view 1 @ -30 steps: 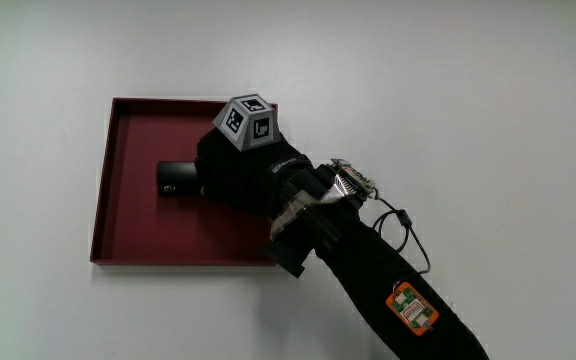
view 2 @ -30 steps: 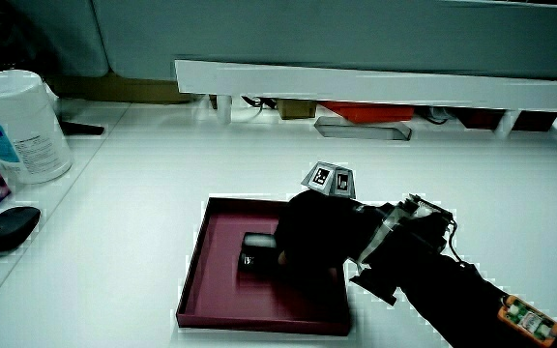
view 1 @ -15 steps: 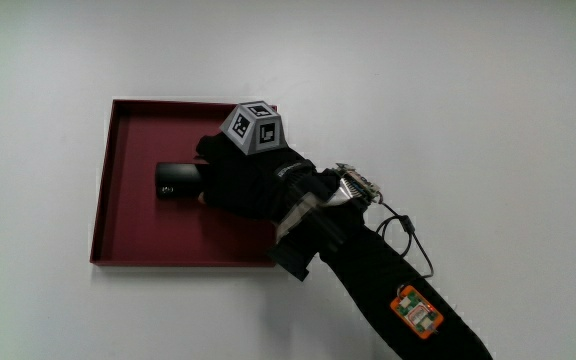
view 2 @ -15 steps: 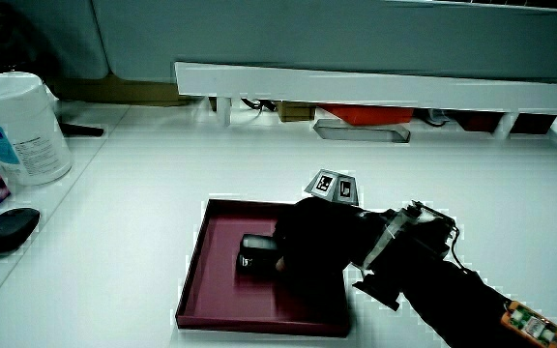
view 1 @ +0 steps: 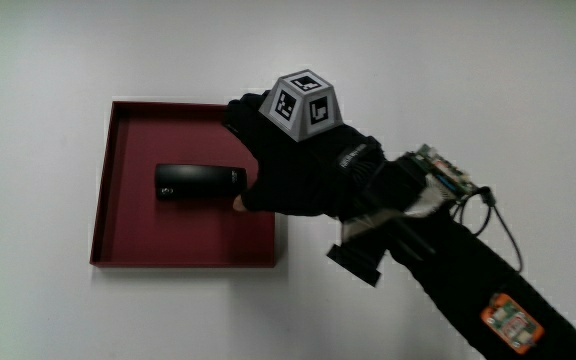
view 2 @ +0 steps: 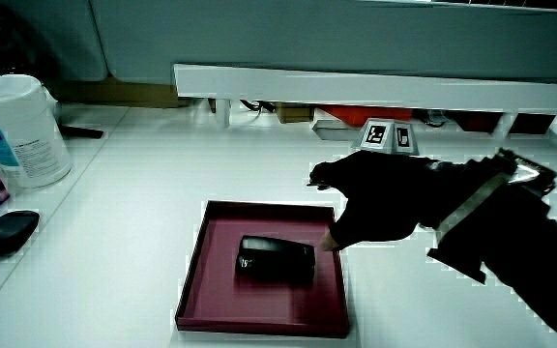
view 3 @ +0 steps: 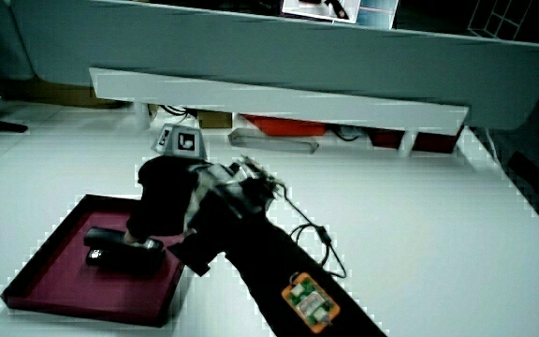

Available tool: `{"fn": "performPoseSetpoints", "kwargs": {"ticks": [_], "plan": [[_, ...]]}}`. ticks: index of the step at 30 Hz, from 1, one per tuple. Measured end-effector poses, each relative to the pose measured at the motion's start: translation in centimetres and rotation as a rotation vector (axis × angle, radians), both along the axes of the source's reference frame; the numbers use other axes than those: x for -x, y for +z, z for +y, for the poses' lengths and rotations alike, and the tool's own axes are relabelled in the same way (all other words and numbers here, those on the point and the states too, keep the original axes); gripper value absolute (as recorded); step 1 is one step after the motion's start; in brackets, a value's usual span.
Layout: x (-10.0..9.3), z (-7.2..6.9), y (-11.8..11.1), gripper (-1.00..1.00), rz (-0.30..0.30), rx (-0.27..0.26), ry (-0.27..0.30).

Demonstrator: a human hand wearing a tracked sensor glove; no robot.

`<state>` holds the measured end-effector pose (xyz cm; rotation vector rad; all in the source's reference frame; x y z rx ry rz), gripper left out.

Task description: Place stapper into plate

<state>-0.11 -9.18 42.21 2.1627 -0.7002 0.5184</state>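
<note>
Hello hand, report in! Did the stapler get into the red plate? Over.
Hand open, holding nothing, over the plate's edge. Stapler lying flat in the red plate. Nothing in the way. Over.

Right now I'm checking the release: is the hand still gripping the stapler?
No: the stapler lies flat in the red tray, and the hand sits raised beside it with fingers loose.
</note>
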Motion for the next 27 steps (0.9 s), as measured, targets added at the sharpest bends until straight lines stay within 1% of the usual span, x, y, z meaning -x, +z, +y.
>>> {"fn": "performPoseSetpoints", "kwargs": {"ticks": [1,2,3,4,5,6,7,8,9,11,12,13,14,15,16,17,20,23,24,25,27], "plan": [[-0.3,0.1,-0.9,-1.0,0.003,-0.006,-0.008],[-0.6,0.1,-1.7,-1.0,0.028,-0.031,-0.009],[-0.8,0.4,-2.5,-1.0,0.017,-0.021,-0.031],[-1.0,0.6,-3.2,-1.0,0.036,-0.04,-0.041],[-1.2,0.8,-3.7,-1.0,0.032,-0.037,-0.049],[-1.5,1.0,-4.0,-1.0,0.044,-0.039,-0.056],[-1.7,1.3,-4.8,-1.0,0.039,-0.046,-0.071],[-2.0,1.6,-5.4,-1.0,0.038,-0.055,-0.072],[-2.2,1.9,-6.0,-1.0,0.033,-0.076,-0.077],[-2.7,2.4,-6.7,-1.0,0.017,-0.067,-0.092],[-3.1,2.6,-7.0,-1.0,0.025,-0.083,-0.082],[-3.3,2.9,-7.6,-1.0,0.003,-0.077,-0.098],[-3.5,3.2,-8.5,-1.0,-0.017,-0.097,-0.102],[-3.7,3.4,-9.2,-1.0,-0.038,-0.093,-0.11],[-3.8,3.6,-9.5,-1.0,-0.027,-0.114,-0.109],[-3.9,3.8,-9.8,-1.0,-0.032,-0.094,-0.113],[-4.3,4.1,-10.4,-1.0,-0.033,-0.099,-0.116],[-4.4,4.4,-11.0,-1.0,-0.048,-0.105,-0.11],[-4.4,4.4,-11.0,-1.0,-0.052,-0.1,-0.11],[-4.3,4.4,-10.9,-1.0,-0.046,-0.107,-0.112],[-4.0,4.4,-10.3,-1.0,-0.052,-0.087,-0.109]]}}
